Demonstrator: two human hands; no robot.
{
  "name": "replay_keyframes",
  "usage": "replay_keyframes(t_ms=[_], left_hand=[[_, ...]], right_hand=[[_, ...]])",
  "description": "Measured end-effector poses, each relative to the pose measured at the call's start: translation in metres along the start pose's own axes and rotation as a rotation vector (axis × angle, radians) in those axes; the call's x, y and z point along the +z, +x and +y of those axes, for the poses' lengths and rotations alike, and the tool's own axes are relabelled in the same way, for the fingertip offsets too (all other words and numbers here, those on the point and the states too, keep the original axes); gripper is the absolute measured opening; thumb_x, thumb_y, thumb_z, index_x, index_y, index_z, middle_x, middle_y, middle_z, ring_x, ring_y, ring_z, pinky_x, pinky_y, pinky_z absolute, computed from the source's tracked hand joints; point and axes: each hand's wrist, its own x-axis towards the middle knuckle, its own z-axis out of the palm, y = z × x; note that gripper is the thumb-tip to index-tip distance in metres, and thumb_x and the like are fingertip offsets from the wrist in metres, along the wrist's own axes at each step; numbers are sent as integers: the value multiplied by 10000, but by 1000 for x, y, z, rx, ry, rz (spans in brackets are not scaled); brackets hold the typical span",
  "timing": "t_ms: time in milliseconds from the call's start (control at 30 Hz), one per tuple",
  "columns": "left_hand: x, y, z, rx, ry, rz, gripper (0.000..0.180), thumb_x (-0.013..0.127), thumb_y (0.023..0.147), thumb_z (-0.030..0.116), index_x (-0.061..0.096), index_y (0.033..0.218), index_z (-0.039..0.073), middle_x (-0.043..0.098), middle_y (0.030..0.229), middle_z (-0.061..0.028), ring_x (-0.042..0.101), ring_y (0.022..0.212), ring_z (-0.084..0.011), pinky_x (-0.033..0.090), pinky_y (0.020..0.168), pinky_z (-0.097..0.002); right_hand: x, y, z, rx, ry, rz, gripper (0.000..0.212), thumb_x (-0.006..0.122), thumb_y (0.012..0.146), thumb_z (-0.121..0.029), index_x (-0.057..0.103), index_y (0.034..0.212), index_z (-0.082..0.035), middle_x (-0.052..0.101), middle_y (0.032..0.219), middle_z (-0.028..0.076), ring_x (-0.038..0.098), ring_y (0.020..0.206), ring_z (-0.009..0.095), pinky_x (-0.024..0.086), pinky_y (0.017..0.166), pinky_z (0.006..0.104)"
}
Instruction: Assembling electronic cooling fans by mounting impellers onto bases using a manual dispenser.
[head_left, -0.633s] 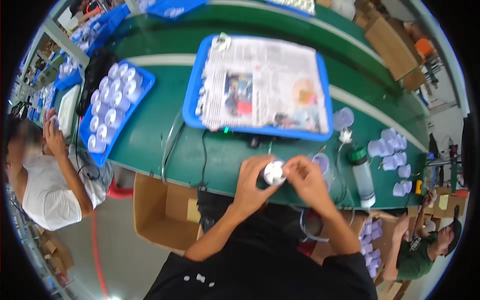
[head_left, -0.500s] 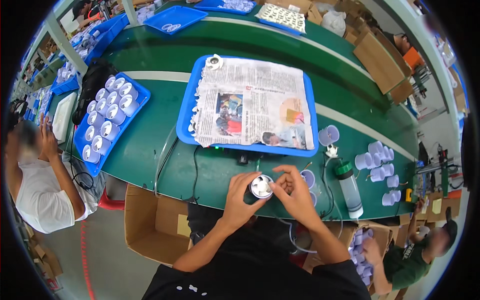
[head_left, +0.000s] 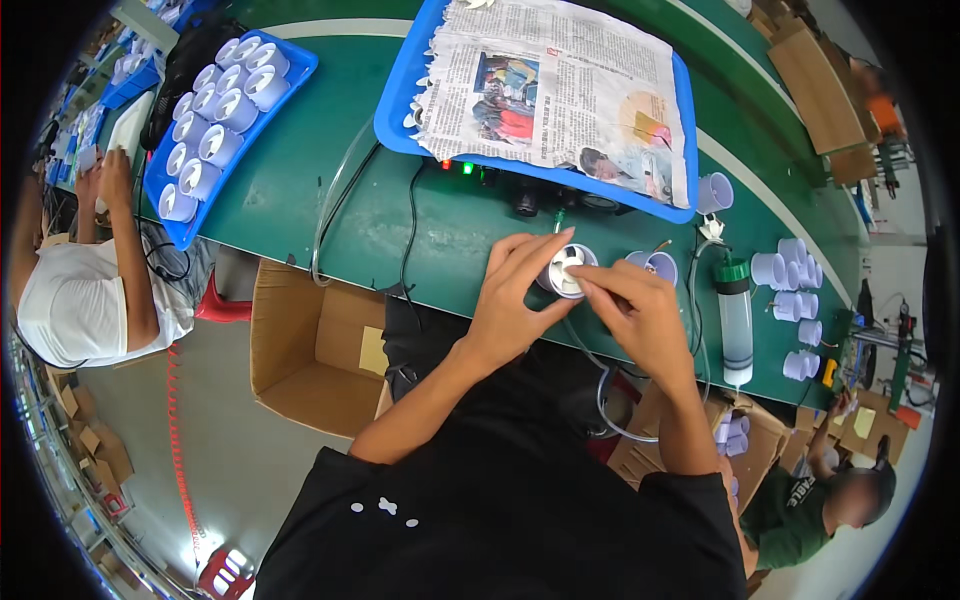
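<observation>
My left hand (head_left: pixel 508 292) is curled round a small lavender plastic cup (head_left: pixel 546 277) above the near edge of the green bench. A white bladed fan wheel (head_left: pixel 566 268) sits inside the cup, facing up. The fingertips of my right hand (head_left: pixel 640 310) are pinched together on the wheel, within the rim. Just beyond the right hand stands another lavender cup (head_left: pixel 660 264) with a thin wire end sticking up. My right fingers hide part of the wheel.
A blue tray (head_left: pixel 690 130) covered with newspaper (head_left: pixel 600 80) rests ahead, over a device with lit lamps. At left a blue tray (head_left: pixel 303 62) holds several cups. A clear cylinder with green cap (head_left: pixel 735 300) and more cups (head_left: pixel 790 305) stand right. A cardboard box (head_left: pixel 290 350) and co-workers flank me.
My right fingers have moved from the cup's right rim in onto the fan wheel. The left hand keeps its grip. The whole view has shifted, with the bench now higher in the picture.
</observation>
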Motion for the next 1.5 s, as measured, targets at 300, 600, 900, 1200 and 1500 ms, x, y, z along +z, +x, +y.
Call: replay_keyframes(t_ms=[300,600,900,1200,1500], left_hand=[[-1,-10,4,34,53,-47,703,830,689,103,582,1347,96,618,1263,-100,515,1134,-316,442,994,-402],[-2,-7,4,52,33,-61,678,828,704,137,590,1337,96,628,1244,-105,524,1120,-315,444,987,-403],[1,-9,3,45,35,-31,682,854,661,123,612,1299,106,643,1227,-77,537,1095,-312,453,970,-401],[5,-9,2,89,94,-52,642,854,657,114,635,1260,97,658,1217,-78,551,1088,-299,452,969,-398],[-42,-14,7,215,-88,153,514,866,671,98,613,1118,88,619,1292,-163,563,1119,-322,436,986,-413]], right_hand=[[0,-4,-3,-58,-24,110,81,733,843,-78,702,827,-5,626,686,123,586,588,246,437,548,348],[4,-1,1,-49,-109,116,151,740,843,-135,686,815,3,619,684,130,586,591,295,438,540,385],[-22,-10,-28,-87,66,115,339,631,947,-156,581,670,33,536,574,119,484,496,308,378,504,382],[-7,-10,-15,20,47,32,447,569,989,-149,525,585,38,495,518,142,452,415,269,332,447,380],[-3,-47,10,147,144,208,505,494,1021,-202,547,565,6,502,515,46,440,461,120,308,465,311]])
